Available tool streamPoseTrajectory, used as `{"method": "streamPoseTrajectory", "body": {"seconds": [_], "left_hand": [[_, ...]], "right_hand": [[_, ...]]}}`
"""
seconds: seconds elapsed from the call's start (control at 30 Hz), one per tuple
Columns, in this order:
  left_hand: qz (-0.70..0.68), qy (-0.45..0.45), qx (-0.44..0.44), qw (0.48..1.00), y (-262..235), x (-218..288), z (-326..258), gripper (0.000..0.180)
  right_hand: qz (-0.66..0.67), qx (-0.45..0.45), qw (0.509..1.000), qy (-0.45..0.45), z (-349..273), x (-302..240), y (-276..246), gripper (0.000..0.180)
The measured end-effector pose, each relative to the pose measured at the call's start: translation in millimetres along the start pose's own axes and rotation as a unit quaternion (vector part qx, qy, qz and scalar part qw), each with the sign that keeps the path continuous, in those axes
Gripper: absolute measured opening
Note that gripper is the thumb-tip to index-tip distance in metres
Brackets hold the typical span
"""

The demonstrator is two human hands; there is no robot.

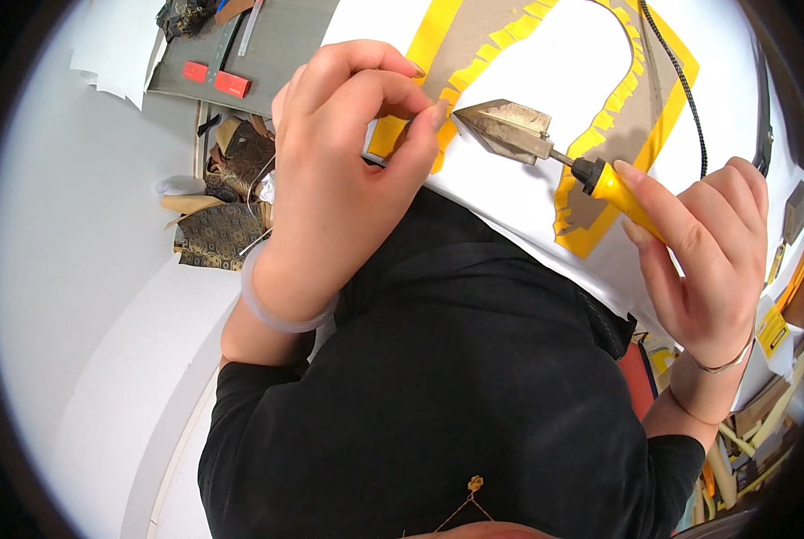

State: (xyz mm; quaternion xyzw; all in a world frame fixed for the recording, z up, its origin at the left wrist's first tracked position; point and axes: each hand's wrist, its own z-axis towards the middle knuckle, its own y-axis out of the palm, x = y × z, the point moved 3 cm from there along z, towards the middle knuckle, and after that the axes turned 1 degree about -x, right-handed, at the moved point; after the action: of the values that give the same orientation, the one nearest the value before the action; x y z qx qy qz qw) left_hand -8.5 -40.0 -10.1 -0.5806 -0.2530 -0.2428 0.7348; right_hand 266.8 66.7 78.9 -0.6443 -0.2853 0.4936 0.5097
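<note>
A small hand iron [510,130] with a pointed metal head and a yellow handle is in my right hand [716,242], the fingers closed round the handle. Its tip points left, close to the fingertips of my left hand [344,135]. That hand is pinched, thumb against forefinger, at the snipped yellow edging [501,40] of a flat grey-brown piece [487,20]. The edging curves round a white opening, notched into small tabs along the inner rim. Wider yellow strips border the outer sides. My left fingers hide part of the edging beneath them.
A black braided cord [680,76] runs over the white work surface [532,72]. Up left, a grey board [290,40] carries a tool with red blocks [218,79]. Patterned scraps [218,235] lie below it. Assorted strips and scraps [748,431] crowd the lower right.
</note>
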Motion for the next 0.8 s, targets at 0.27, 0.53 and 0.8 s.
{"method": "streamPoseTrajectory", "body": {"seconds": [0.27,0.53,0.8], "left_hand": [[0.004,-0.010,-0.005,1.000,-1.3,2.1,1.3,0.010],[-0.038,-0.008,0.015,0.999,-3.0,-3.2,1.4,0.010],[-0.095,0.011,0.066,0.993,-10.4,-8.7,-11.2,0.009]], "right_hand": [[0.002,-0.007,1.000,-0.013,7.1,0.7,-1.4,0.055],[-0.025,-0.023,0.999,-0.037,18.1,3.0,-5.5,0.058],[-0.030,-0.034,0.996,-0.073,37.0,11.8,-11.9,0.051]]}}
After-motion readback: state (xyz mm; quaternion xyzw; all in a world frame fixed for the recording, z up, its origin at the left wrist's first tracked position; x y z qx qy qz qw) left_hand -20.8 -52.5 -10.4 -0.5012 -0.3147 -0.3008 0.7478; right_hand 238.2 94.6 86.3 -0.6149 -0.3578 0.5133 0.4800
